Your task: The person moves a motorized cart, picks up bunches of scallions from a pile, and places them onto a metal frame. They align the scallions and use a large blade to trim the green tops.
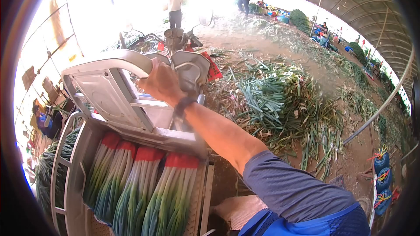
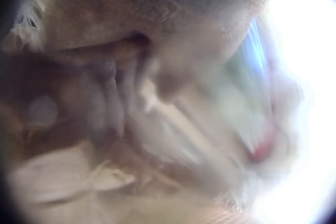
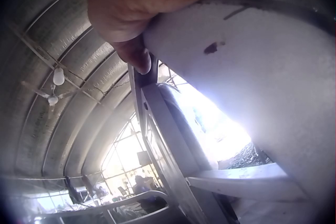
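Observation:
In the head view my right hand (image 1: 161, 83) grips the top bar of a pale metal seat frame (image 1: 118, 96), which stands tilted at the front of a cargo bed. The right wrist view shows the thumb (image 3: 137, 58) curled round the edge of that pale bar (image 3: 252, 66). Below the frame, several bundles of green onions (image 1: 144, 188) lie side by side in the bed, their white ends wrapped in red. My left hand (image 2: 142, 19) shows only as a dark, blurred shape at the top of the left wrist view; I cannot tell what it holds.
Handlebars and a headlamp (image 1: 175, 39) stand beyond the seat frame. Right of the vehicle, loose green onions (image 1: 262, 96) lie heaped on littered ground. Two people stand farther back, and others sit along the right. A metal pole (image 1: 385, 105) slants down at right, near blue bundles (image 1: 383, 179).

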`<state>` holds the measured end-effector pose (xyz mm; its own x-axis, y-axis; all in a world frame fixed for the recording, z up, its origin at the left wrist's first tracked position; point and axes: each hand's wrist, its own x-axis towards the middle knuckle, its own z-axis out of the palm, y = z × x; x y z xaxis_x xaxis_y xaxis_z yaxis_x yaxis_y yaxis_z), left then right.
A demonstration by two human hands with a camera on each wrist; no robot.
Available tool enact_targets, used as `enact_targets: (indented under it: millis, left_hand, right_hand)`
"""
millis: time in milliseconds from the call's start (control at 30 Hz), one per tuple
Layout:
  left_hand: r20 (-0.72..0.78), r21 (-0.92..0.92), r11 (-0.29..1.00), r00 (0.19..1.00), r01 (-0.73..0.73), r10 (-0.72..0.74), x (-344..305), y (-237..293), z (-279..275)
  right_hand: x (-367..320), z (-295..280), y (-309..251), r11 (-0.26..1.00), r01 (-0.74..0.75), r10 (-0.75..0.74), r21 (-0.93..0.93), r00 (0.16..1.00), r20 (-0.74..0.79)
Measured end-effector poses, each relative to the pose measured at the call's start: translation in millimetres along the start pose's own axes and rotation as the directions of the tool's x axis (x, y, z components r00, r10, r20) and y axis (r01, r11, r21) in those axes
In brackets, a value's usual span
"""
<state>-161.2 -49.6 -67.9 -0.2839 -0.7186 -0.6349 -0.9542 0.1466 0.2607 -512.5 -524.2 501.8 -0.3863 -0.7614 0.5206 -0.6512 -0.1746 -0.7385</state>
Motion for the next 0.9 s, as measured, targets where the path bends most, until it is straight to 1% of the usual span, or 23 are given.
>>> enact_targets:
  millis: [200,300,400,500,600,900]
  left_hand:
    - [-0.002,-0.005,1.0,1.0,0.002,-0.002,-5,-4,3]
    - [-0.007,-0.008,1.0,1.0,0.005,-0.005,-9,-7,6]
    - [-0.01,-0.015,1.0,1.0,0.011,-0.011,-15,-8,10]
    - [-0.015,-0.023,1.0,1.0,0.014,-0.014,-20,-11,13]
    - [-0.021,-0.03,0.999,1.0,0.015,-0.016,-24,-12,18]
    - [-0.05,-0.054,0.999,0.999,-0.006,0.003,-43,-18,24]
  right_hand:
    - [-1,-3,-3,0.999,-0.037,0.037,-0.019,0.999,0.017]
    - [-1,-4,-3,1.0,-0.015,0.016,-0.009,0.998,0.056]
    - [-2,-2,-2,1.0,0.007,-0.007,-0.007,1.0,0.022]
    - [-3,-3,-2,1.0,0.008,-0.008,0.009,1.0,0.03]
    - [-3,-3,-4,0.999,-0.032,0.033,-0.017,0.999,0.025]
    - [-4,-7,-8,0.997,-0.064,0.066,-0.035,0.997,0.05]
